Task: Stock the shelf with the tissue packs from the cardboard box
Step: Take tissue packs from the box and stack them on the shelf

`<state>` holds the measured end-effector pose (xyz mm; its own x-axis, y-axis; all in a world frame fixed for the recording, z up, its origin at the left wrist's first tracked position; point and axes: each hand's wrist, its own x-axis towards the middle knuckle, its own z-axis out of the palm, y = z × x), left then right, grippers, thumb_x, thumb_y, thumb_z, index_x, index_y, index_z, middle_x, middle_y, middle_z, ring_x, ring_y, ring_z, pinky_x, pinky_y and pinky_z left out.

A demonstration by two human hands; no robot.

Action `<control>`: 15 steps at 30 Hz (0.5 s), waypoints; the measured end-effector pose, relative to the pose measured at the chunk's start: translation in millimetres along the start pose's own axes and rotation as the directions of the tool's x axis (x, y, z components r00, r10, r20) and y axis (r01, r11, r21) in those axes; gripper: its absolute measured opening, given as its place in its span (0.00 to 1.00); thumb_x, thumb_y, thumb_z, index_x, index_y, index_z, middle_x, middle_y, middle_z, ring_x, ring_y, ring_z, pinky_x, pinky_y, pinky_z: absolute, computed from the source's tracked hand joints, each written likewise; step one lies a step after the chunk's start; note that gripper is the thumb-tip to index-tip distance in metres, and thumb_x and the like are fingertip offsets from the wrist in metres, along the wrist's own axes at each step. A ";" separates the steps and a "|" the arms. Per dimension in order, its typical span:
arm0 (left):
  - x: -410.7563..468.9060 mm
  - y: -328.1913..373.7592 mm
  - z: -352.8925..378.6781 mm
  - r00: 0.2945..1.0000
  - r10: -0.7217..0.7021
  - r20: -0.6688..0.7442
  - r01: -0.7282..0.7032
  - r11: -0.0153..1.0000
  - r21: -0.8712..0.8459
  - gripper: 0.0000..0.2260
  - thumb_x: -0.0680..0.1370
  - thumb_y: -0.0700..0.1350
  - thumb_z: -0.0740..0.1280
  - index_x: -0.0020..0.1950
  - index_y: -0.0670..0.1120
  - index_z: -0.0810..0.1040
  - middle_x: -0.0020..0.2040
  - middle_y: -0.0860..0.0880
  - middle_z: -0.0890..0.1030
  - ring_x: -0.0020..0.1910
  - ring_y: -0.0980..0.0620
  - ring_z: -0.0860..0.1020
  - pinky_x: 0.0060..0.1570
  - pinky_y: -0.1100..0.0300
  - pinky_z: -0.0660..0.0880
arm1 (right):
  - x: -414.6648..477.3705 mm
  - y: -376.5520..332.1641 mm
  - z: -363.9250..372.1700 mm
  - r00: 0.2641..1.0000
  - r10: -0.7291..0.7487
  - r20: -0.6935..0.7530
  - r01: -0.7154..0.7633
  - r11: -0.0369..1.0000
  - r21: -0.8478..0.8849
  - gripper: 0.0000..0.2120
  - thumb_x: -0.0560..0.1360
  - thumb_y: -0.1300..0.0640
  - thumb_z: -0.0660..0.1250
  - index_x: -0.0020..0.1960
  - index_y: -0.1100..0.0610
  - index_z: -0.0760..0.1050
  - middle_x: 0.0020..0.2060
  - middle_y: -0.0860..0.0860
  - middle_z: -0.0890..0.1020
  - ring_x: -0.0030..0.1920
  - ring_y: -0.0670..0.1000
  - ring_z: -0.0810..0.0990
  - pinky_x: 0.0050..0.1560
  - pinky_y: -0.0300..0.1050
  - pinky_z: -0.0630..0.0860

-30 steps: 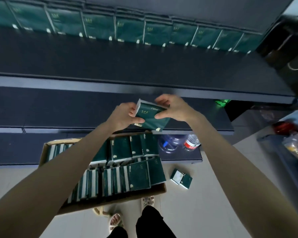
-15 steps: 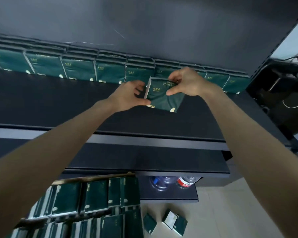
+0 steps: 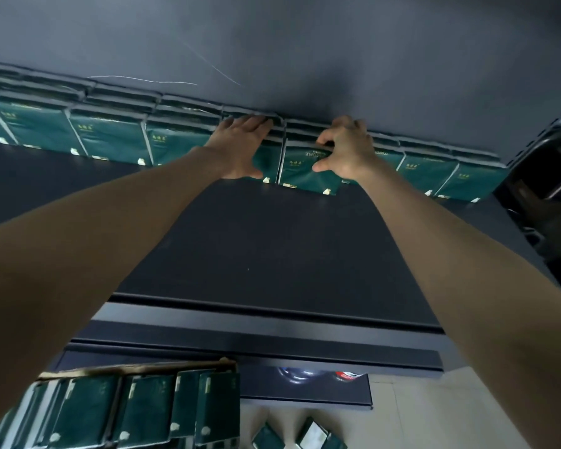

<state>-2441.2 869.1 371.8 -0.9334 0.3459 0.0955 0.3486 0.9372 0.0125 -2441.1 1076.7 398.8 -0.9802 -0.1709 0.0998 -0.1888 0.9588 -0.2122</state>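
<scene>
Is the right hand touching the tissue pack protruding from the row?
Touching. Head view: thumb and curled fingers of the right hand pinch the tissue pack near its top.

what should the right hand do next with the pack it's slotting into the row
Probably push the tissue pack a little further back, then let go. Its front edge sits forward of the row of packs, the right hand pinches its top, and the left hand lies flat on the neighbouring pack.

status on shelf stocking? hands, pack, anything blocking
Left hand flat on shelved row, fingers straight. Right hand pinches tissue pack, at the row, not yet flush. Nothing seen blocking.
</scene>
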 end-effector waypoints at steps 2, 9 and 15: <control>10.4 -3.0 5.3 1.000 0.001 0.029 -0.002 1.000 0.026 0.44 0.73 0.53 0.72 0.78 0.45 0.47 0.79 0.46 0.49 0.77 0.47 0.49 0.74 0.48 0.47 | 9.1 3.5 6.8 1.000 0.002 -0.006 -0.002 1.000 -0.002 0.25 0.69 0.53 0.75 0.65 0.53 0.74 0.68 0.53 0.66 0.69 0.57 0.60 0.70 0.52 0.60; 19.8 -5.8 22.5 1.000 0.001 0.008 -0.002 0.996 0.087 0.41 0.76 0.54 0.68 0.78 0.46 0.44 0.79 0.48 0.46 0.77 0.49 0.47 0.74 0.49 0.46 | 18.5 9.4 24.8 0.996 -0.056 -0.071 0.050 0.995 -0.086 0.34 0.66 0.54 0.77 0.66 0.58 0.65 0.65 0.54 0.70 0.66 0.56 0.66 0.65 0.50 0.62; 22.1 -6.7 25.4 1.000 0.008 -0.004 -0.008 0.994 0.108 0.40 0.76 0.55 0.67 0.78 0.46 0.44 0.79 0.47 0.47 0.77 0.48 0.47 0.74 0.50 0.46 | 28.6 8.5 29.7 0.994 -0.106 0.025 0.109 0.965 -0.238 0.40 0.69 0.51 0.74 0.76 0.53 0.58 0.73 0.51 0.64 0.72 0.56 0.60 0.70 0.54 0.56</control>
<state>-2466.3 871.6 348.6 -0.9302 0.3533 0.0994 0.3445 0.9339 -0.0956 -2472.6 1073.2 370.9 -0.9559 -0.2769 0.0978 -0.2745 0.9609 0.0374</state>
